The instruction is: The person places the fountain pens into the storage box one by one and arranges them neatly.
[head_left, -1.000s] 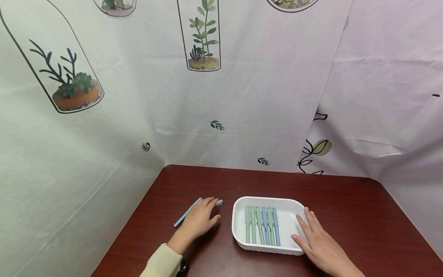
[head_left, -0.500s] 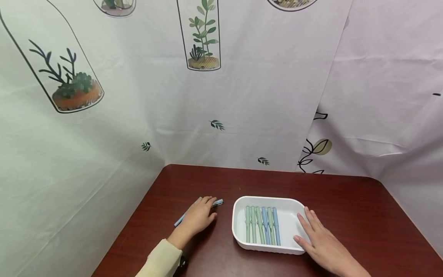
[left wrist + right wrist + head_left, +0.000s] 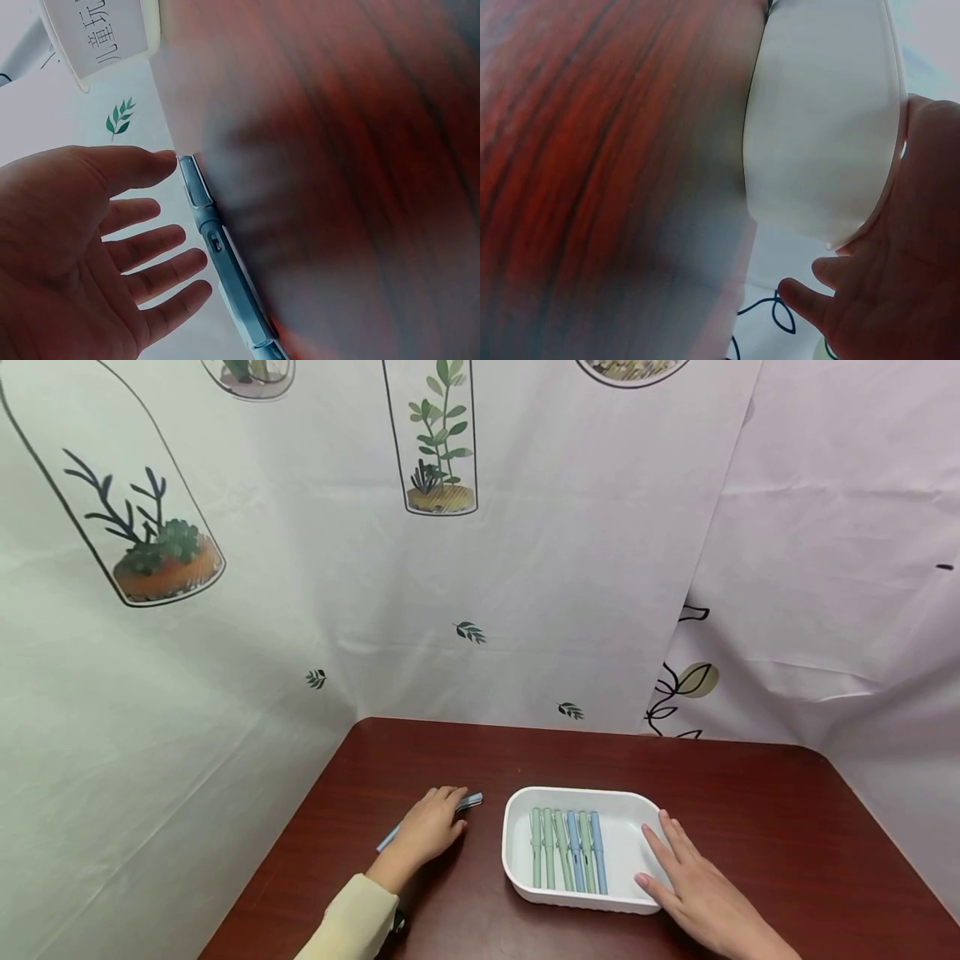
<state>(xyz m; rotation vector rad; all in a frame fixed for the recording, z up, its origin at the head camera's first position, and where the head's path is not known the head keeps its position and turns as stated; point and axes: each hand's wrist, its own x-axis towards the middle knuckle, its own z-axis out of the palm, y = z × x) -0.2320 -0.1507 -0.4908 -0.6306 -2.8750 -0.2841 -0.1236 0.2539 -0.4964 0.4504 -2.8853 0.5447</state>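
My left hand (image 3: 426, 828) is over two blue pens on the table, its fingers loosely extended. One blue pen (image 3: 471, 800) shows beyond the fingertips; the other blue pen (image 3: 387, 839) shows left of the wrist, and the rest of both is covered. In the left wrist view the thumb tip is beside the end of a pen (image 3: 236, 277), with the fingers spread apart from the thumb. My right hand (image 3: 701, 893) rests against the right end of a white tray (image 3: 624, 852), fingers straight along the rim. Inside, green pens (image 3: 549, 847) and blue pens (image 3: 575, 852) lie side by side.
The dark red wooden table (image 3: 735, 802) has rounded far corners. White cloth (image 3: 562, 585) printed with plants hangs behind it and at both sides. Within the tray, the pens lie toward the left and middle.
My left hand has shifted slightly left, covering more of the left blue pen, and its thumb has drawn closer to the fingers. The right hand and tray stay almost still.
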